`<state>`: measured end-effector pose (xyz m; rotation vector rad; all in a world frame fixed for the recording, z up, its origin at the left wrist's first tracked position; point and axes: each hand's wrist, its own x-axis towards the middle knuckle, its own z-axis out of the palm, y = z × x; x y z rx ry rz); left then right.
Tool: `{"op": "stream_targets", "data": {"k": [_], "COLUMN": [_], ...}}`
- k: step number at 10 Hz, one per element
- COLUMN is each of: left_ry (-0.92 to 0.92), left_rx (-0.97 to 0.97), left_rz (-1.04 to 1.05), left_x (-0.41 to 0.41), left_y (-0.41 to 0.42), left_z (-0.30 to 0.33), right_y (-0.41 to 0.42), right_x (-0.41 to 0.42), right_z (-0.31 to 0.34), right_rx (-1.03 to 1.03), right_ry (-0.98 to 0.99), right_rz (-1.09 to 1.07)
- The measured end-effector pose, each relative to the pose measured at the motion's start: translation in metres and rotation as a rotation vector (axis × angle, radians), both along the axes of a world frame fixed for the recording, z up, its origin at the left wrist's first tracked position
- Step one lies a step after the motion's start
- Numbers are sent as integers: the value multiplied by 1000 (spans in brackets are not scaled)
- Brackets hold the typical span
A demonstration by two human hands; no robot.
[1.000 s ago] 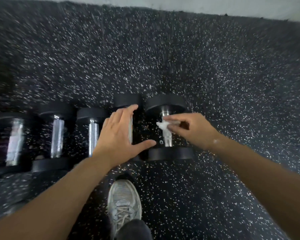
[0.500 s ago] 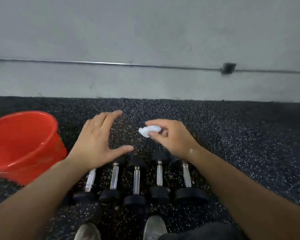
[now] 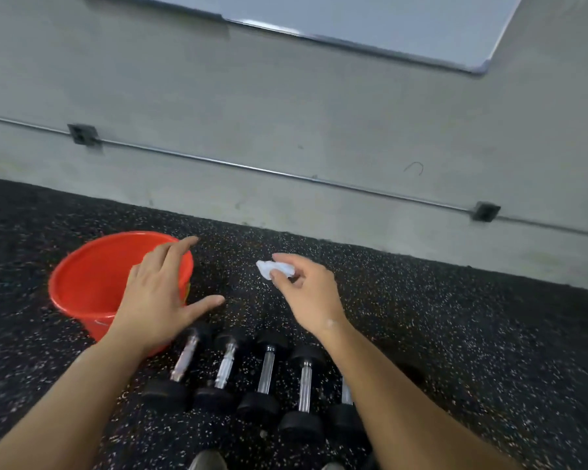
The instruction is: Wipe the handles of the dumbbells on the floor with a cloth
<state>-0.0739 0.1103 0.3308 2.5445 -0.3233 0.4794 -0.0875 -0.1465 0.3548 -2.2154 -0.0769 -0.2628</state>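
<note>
Several black dumbbells (image 3: 265, 371) with chrome handles lie side by side on the speckled rubber floor, below both hands. My right hand (image 3: 308, 293) is raised above them and pinches a small crumpled white cloth (image 3: 273, 269) between thumb and fingers. My left hand (image 3: 158, 293) hovers with fingers spread and nothing in it, partly in front of a red bucket. My right forearm hides part of the rightmost dumbbell (image 3: 345, 401). Neither hand touches a dumbbell.
A red bucket (image 3: 92, 276) stands on the floor left of the dumbbells. A grey wall (image 3: 286, 130) with a metal conduit and outlet boxes runs behind. The tips of my shoes (image 3: 206, 461) show at the bottom edge.
Both hands have lifted off the dumbbells, and the cloth has left the handle. The view has risen and pulled back, so the wall and bucket now show.
</note>
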Motion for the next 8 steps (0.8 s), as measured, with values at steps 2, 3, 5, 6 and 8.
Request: {"op": "stream_targets", "data": {"k": [2,3,5,6,8], "left_ry": [27,38,98,159,211], "left_rx": [-16,-36,-36,-26,-7], "left_rz": [121,187,289,329,386], "left_x": [11,20,30,30,35], "left_y": [54,77,106,116,128], "left_z": [-23,-35,-64,-74,-85], "right_y": [66,100,147,159,183], "right_x": [30,43,64,72,97], "right_z": [-24,-43,-67,-79,-94], "right_rx": [-148,-244,-219,-245,-57], "right_ry": [2,15,101,219,261], "right_rz": [105,199,257,278,335]}}
